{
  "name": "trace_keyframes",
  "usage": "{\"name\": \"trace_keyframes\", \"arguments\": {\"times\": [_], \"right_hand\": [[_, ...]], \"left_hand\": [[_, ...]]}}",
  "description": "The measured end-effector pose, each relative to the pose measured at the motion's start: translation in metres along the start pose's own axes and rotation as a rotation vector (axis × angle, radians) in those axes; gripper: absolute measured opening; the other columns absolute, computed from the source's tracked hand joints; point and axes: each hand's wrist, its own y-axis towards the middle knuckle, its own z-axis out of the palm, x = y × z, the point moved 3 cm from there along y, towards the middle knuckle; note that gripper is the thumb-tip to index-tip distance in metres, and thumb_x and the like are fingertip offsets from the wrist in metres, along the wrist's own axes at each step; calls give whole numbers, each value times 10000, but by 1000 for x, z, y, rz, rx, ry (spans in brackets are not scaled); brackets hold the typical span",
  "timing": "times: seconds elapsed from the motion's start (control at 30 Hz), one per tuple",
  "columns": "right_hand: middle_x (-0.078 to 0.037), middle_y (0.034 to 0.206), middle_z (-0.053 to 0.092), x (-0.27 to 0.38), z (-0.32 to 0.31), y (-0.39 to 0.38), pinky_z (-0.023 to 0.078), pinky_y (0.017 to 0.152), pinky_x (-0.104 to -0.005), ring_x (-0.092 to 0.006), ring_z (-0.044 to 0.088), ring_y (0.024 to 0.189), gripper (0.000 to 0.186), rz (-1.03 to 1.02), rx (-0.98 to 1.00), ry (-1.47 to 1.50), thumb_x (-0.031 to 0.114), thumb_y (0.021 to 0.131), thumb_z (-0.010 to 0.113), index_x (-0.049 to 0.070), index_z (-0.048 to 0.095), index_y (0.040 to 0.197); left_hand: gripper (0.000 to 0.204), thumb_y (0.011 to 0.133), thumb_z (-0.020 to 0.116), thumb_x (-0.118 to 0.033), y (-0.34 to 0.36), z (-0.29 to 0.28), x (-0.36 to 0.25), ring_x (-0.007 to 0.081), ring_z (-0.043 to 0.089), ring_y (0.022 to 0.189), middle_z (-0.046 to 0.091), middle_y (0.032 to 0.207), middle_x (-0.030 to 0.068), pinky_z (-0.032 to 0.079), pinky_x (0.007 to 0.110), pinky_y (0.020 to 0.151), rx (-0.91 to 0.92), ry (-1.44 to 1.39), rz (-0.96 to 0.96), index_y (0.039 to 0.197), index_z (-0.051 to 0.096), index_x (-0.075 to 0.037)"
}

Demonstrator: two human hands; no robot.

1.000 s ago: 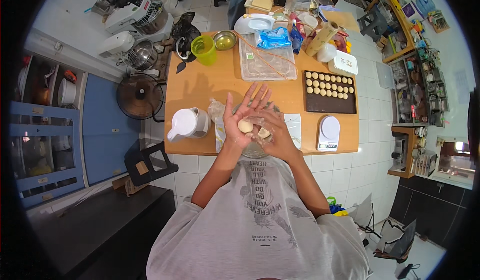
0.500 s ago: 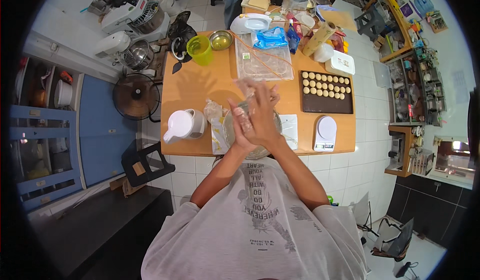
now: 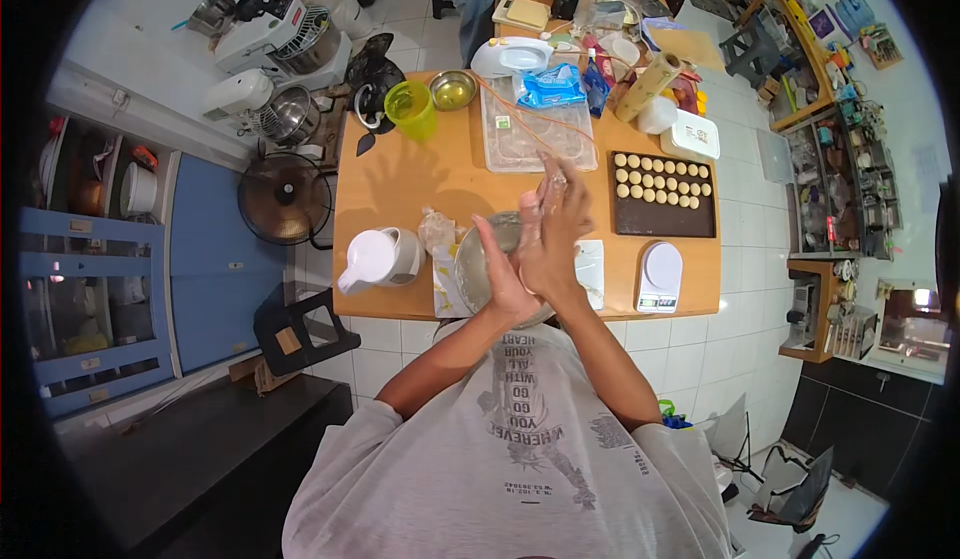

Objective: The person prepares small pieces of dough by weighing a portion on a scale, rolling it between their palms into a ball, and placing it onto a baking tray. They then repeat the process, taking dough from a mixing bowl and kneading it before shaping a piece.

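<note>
My left hand (image 3: 506,269) and my right hand (image 3: 556,234) are pressed palm against palm over a metal bowl (image 3: 472,259), their fingers stretched upward and whitish with residue. Whatever lies between the palms is hidden. Under the bowl are white papers (image 3: 590,274) and beside it a crumpled plastic bag (image 3: 437,226). A white pitcher (image 3: 372,257) stands to the left. A white kitchen scale (image 3: 660,277) is to the right, below a dark tray (image 3: 660,219) bearing rows of pale round dough pieces.
The wooden table (image 3: 390,199) carries a green cup (image 3: 408,109), oil bowl (image 3: 452,89), clear lidded container (image 3: 535,144), blue pack (image 3: 550,86) and film roll (image 3: 645,87). A person (image 3: 468,9) stands beyond. A fan (image 3: 283,199) and black stand (image 3: 300,334) flank the left.
A second ago round dough showed in my cupped left palm; now the palms close over it and hide it. My right hand has shifted up and right against my left.
</note>
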Motion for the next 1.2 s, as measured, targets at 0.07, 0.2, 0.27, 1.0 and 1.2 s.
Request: {"name": "trace_keyframes", "arguments": {"times": [0.07, 0.2, 0.27, 1.0, 1.2], "right_hand": [[-175, 1522, 435, -19, 2, 6, 217, 1189, -526, -303, 353, 1422, 679, 178, 45, 475, 552, 1091, 305, 64, 428, 1547], [-135, 1483, 494, -33, -10, 9, 245, 1221, -430, -216, 381, 1449, 664, 245, -95, 748, 526, 1136, 173, 56, 474, 1496], [-163, 1500, 472, -27, -12, 7, 216, 1203, -492, -296, 376, 1424, 617, 57, -131, 411, 487, 1124, 222, 54, 482, 1479], [-166, 1315, 631, -26, -10, -33, 474, 1072, -436, -385, 621, 1246, 398, -144, 222, 149, 86, 975, 663, -4, 633, 1362], [-134, 1254, 639, -32, -11, -48, 584, 927, -342, -243, 683, 1151, 360, 111, 381, 275, -16, 896, 745, -13, 668, 1248]], "left_hand": [[1106, 877, 264, -941, 3, -4, -3, 248, 308, 1529, 277, 1701, 60, 210, 426, 1276, 8, -140, -35, 1678, 202, -182], [1069, 910, 287, -905, 18, -5, -14, 280, 248, 1566, 222, 1726, 64, 204, 430, 1280, 96, -121, 3, 1686, 167, -180], [1042, 930, 280, -886, 20, 1, -13, 269, 243, 1569, 217, 1728, 61, 209, 413, 1280, 122, 44, 36, 1684, 173, -175], [1015, 922, 211, -901, 36, -27, -29, 255, 146, 1600, 158, 1746, 85, 146, 399, 1286, -71, 232, 125, 1684, 182, -230], [917, 962, 212, -852, 28, -67, -35, 252, 86, 1611, 118, 1755, 73, 164, 419, 1277, -192, 313, 100, 1671, 231, -271]]}}
